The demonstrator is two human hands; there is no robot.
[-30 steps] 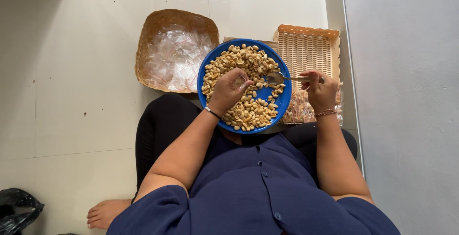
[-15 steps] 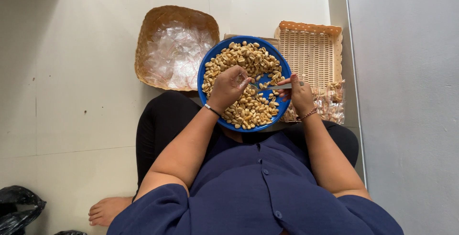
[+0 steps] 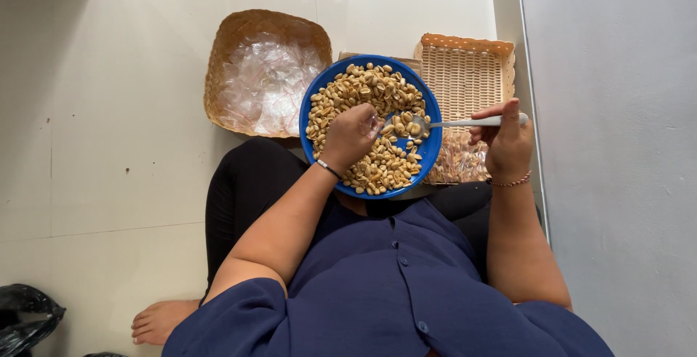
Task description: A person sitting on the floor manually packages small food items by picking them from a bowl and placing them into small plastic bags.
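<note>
Centre of frame: blue bowl [image 3: 314,133] heaped with peanuts [image 3: 363,92], resting on the lap. Left hand [image 3: 351,136] curled over the middle of the bowl, fingers bunched down onto the nuts; whether pinching anything, cannot tell. Right hand [image 3: 506,141] at right of centre, clenched around the handle of a spoon [image 3: 450,122] lying level, its scoop just right of the left hand and loaded with a few peanuts. Upper left: round woven basket [image 3: 239,34] filled with clear plastic bags [image 3: 270,85], touching the bowl's left rim. Upper right: rectangular woven tray [image 3: 468,67] behind the bowl. Lower left corner: black bag [image 3: 25,317] on the tiled floor, beside a bare foot [image 3: 161,321].
</note>
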